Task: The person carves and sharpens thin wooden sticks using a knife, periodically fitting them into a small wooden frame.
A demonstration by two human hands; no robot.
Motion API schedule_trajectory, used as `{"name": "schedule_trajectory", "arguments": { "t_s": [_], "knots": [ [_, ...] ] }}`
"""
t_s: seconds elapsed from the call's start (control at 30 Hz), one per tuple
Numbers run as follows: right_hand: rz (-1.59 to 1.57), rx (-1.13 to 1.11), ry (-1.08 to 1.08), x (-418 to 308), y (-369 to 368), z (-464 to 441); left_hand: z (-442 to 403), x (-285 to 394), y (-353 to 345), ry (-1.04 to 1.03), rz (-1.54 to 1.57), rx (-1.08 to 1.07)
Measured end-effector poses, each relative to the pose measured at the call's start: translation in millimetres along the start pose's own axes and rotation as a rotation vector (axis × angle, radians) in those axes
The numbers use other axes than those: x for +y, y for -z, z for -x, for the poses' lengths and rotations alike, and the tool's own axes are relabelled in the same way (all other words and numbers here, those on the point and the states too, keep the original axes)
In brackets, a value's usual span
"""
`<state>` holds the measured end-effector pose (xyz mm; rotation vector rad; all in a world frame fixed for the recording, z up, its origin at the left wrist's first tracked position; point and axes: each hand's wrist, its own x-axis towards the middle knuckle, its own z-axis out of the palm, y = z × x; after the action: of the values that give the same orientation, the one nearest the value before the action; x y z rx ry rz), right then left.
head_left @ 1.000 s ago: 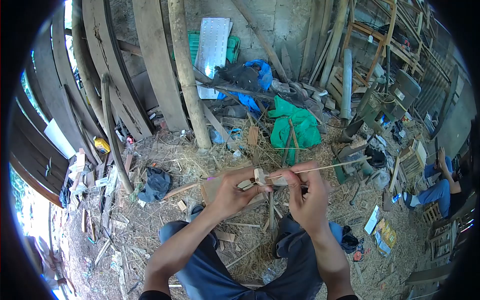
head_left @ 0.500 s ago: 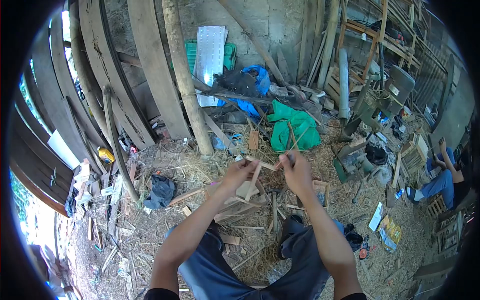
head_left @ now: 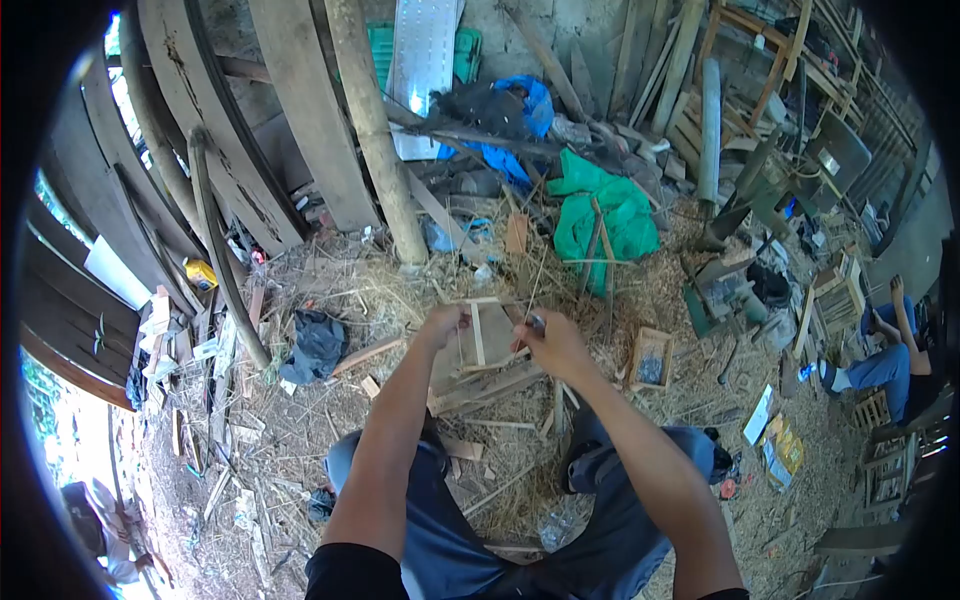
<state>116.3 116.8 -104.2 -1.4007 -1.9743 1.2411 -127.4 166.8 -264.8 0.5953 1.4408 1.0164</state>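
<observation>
A small frame of thin pale wood strips [head_left: 478, 335] is held up between my hands, above a wooden work block [head_left: 480, 388] on the ground. My left hand [head_left: 443, 325] pinches the frame at its left end, fingers closed. At the frame's right side is my right hand [head_left: 553, 343], its fingers curled closed around something small and dark, too small to name. A thin stick-like line rises beside those fingers; whether they grip it I cannot tell.
An open wooden box [head_left: 652, 360] with small dark pieces stands right of my hands. A green plastic sheet [head_left: 605, 215] lies ahead, a black bag [head_left: 315, 345] to the left. A machine [head_left: 780, 200] and a seated person [head_left: 895, 345] are at right. Wood scraps litter the ground.
Both hands have moved apart, the left one leftward and the right one downward and left. The frame has turned more upright to my view. My head view has tilted down.
</observation>
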Motion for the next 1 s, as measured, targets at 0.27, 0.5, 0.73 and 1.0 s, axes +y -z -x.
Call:
{"name": "schedule_trajectory", "arguments": {
  "t_s": [0.27, 0.5, 0.73, 1.0],
  "knots": [
    [-0.041, 0.076, 0.006, -3.8, 10.0, -4.2, 6.4, 36.4, 15.6, -0.080, -0.769, 0.284],
    [-0.095, 0.080, 0.177, -43.3, 51.5, 12.0, 172.3, 157.7, -66.2, -1.127, -0.317, 0.373],
    [0.081, 0.003, 0.372, -47.9, 66.9, 26.6, 232.7, 157.1, -59.3, -1.119, -0.683, 0.105],
    [0.047, 0.271, 0.477, -36.7, 74.3, 23.6, 220.5, 140.4, -65.0, -1.103, -0.931, 0.061]
  ]
}}
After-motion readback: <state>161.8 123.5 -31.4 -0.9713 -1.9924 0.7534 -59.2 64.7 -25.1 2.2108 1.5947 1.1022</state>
